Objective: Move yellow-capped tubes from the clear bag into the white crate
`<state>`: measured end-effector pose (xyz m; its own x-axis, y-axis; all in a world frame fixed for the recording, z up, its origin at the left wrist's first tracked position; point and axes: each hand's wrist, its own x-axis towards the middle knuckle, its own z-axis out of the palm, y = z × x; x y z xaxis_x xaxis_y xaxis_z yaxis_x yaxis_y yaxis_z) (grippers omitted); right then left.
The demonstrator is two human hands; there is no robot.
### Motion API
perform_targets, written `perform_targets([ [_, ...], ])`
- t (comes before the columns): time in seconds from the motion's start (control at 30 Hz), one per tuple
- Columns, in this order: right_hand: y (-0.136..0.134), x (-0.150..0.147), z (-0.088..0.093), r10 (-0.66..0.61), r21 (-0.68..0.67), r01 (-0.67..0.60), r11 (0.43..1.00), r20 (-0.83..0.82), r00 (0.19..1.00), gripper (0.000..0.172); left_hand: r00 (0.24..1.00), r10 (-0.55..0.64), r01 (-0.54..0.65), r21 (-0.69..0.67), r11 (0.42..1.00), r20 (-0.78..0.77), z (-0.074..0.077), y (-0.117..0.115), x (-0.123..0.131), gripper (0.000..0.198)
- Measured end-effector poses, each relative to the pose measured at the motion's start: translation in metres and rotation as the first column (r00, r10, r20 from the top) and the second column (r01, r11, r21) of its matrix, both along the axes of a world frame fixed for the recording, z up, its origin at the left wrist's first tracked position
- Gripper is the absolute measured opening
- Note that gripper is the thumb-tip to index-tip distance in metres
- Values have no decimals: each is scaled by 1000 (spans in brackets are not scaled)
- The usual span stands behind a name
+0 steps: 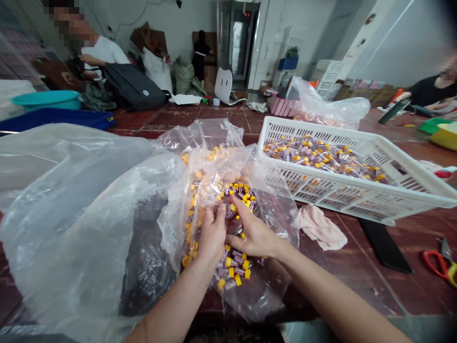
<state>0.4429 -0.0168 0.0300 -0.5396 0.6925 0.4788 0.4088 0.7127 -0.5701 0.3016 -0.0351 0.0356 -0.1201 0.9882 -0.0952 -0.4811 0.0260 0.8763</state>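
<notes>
My left hand (211, 233) and my right hand (252, 233) are side by side inside an opened clear plastic bag (214, 157) full of small tubes with yellow caps (239, 190). The fingers of both hands are curled down into the pile and close around several tubes. A white slotted plastic crate (342, 190) stands just right of the bag and holds a layer of the same yellow-capped tubes (321, 155).
A large crumpled clear bag (71, 205) lies at my left. A pink cloth (321, 228), a black flat bar (383, 245) and red-handled scissors (441, 262) lie on the red-brown table. Two other people sit at the far left and far right.
</notes>
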Motion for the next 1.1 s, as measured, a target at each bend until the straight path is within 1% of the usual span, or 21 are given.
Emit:
perform_targets([
  [0.03, -2, 1, 1, -25, 29, 25, 999, 15, 1000, 94, 999, 3, -1, -40, 999, 52, 5, -3, 2, 34],
  [0.07, -4, 2, 1, -63, 64, 61, 996, 28, 998, 91, 994, -7, 15, -72, 997, 110, 10, -7, 3, 33],
  [0.1, -4, 4, 2, -100, 101, 96, 990, 39, 994, 85, 987, -30, 45, -92, 995, 159, 14, -11, 4, 31],
  [0.17, -5, 7, 4, -162, 182, 147, 972, 66, 985, 71, 974, -80, 102, -96, 990, 212, 20, -18, 6, 26],
  [0.23, -6, 11, 6, -198, 247, 164, 955, 118, 973, 67, 965, -97, 123, -96, 988, 243, 23, -25, 6, 21],
  [0.3, -9, 15, 10, -192, 270, 139, 953, 183, 964, 77, 948, -162, 199, -112, 974, 273, 24, -30, 6, 22],
  [0.4, -13, 18, 13, -132, 255, 74, 964, 216, 967, 102, 900, -327, 370, -109, 923, 288, 26, -35, 6, 34],
  [0.43, -15, 19, 14, -117, 249, 62, 967, 213, 970, 105, 894, -353, 392, -99, 915, 276, 27, -37, 6, 37],
  [0.53, -20, 21, 12, -111, 239, 54, 970, 230, 967, 97, 902, -354, 385, -92, 918, 249, 28, -40, 5, 38],
  [0.57, -21, 21, 11, -116, 242, 56, 969, 242, 963, 96, 898, -364, 398, -104, 911, 249, 29, -41, 4, 39],
  [0.7, -22, 22, 10, -83, 278, 11, 960, 249, 965, 111, 851, -436, 489, -138, 862, 292, 32, -43, 4, 47],
  [0.77, -20, 23, 11, -64, 288, -7, 958, 237, 969, 111, 847, -442, 494, -127, 860, 296, 33, -43, 3, 46],
  [0.83, -18, 24, 14, -77, 294, 4, 956, 238, 968, 108, 859, -426, 474, -125, 872, 284, 34, -43, 1, 44],
  [0.97, -14, 24, 18, -116, 352, 13, 936, 275, 954, 109, 885, -339, 404, -164, 900, 318, 36, -41, -4, 38],
  [1.03, -13, 21, 18, -107, 403, -8, 915, 260, 960, 103, 886, -308, 381, -165, 910, 345, 38, -41, -5, 37],
  [1.1, -12, 17, 17, -92, 486, -25, 873, 215, 972, 94, 878, -302, 381, -159, 911, 371, 40, -42, -6, 32],
])
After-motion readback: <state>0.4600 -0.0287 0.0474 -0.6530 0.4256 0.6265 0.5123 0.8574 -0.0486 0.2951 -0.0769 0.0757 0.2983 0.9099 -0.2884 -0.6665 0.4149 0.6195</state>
